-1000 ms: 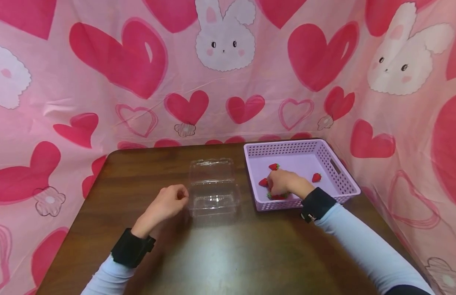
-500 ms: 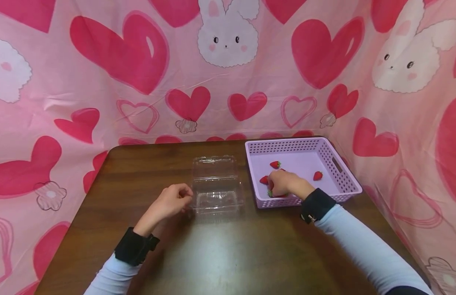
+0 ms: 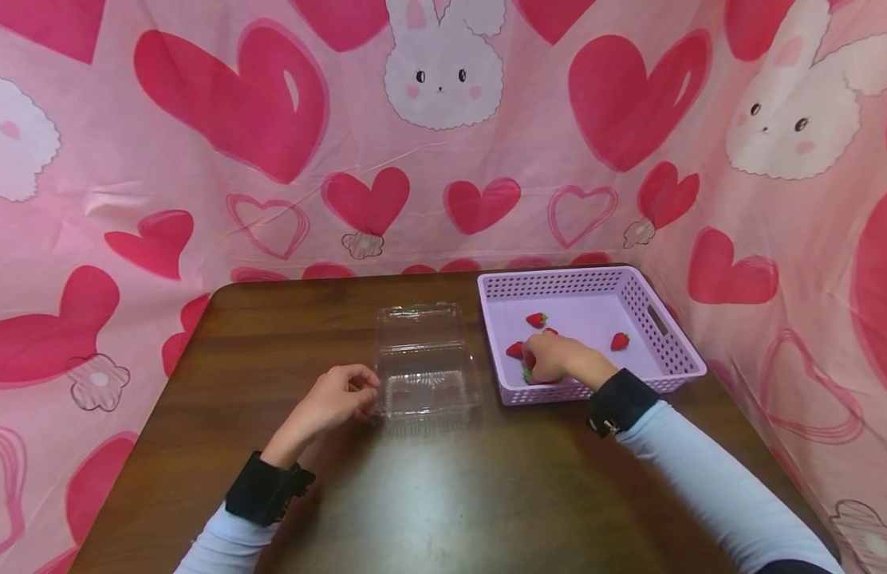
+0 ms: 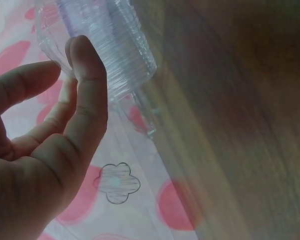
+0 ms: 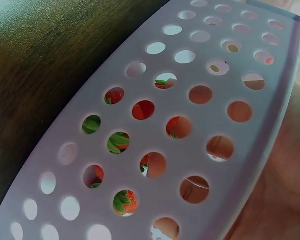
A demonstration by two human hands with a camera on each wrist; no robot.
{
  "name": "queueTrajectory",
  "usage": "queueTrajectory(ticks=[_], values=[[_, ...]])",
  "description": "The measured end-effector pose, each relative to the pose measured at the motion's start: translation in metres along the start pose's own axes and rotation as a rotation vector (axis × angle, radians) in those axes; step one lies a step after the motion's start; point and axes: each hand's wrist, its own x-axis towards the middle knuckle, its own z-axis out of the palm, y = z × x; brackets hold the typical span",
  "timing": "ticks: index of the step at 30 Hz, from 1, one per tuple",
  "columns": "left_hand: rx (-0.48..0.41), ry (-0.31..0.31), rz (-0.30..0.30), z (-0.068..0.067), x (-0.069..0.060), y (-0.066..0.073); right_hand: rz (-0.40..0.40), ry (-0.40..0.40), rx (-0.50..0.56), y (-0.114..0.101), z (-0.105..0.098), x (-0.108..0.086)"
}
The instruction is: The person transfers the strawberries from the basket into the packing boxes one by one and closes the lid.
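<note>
Occupying the near left part of the lilac basket [image 3: 533, 396], the right hand [image 3: 555, 357] points its fingers [image 3: 533, 349] down among the strawberries [image 3: 515, 350]. The fingertips are screened by the hand and the perforated basket wall, so it cannot be told whether they grasp a strawberry. The right wrist view shows red fruit, green leaves and parts of the hand through the round holes of that wall.

Strawberry positions: one lies just beyond the right hand, one beside it on the left, and one apart, toward the basket's right side. Others are partly covered by the hand.

The clear plastic container [image 3: 425, 391] rests on the wooden bench [image 3: 386, 510], left of the basket and apart from it. Its lid section is open on the far side; its base section is nearer the person.

The left hand [image 3: 337, 396] is positioned at the left edge of the container. Its fingers are loosely bent and free of any strawberry, with the thumb apart from the fingertips.

Each wrist carries a black strap [image 3: 262, 488] above a light blue sleeve [image 3: 228, 538].
</note>
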Motion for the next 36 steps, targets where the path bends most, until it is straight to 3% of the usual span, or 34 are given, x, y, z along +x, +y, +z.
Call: queueTrajectory(ticks=[17, 36], values=[[-0.084, 0.02, -0.054, 0.011, -0.003, -0.002, 0.0, 0.027, 0.0, 0.002, 0.004, -0.002], [-0.107, 0.053, -0.071, 0.018, -0.005, -0.004, -0.01, 0.049, -0.008, 0.0, 0.006, -0.005]])
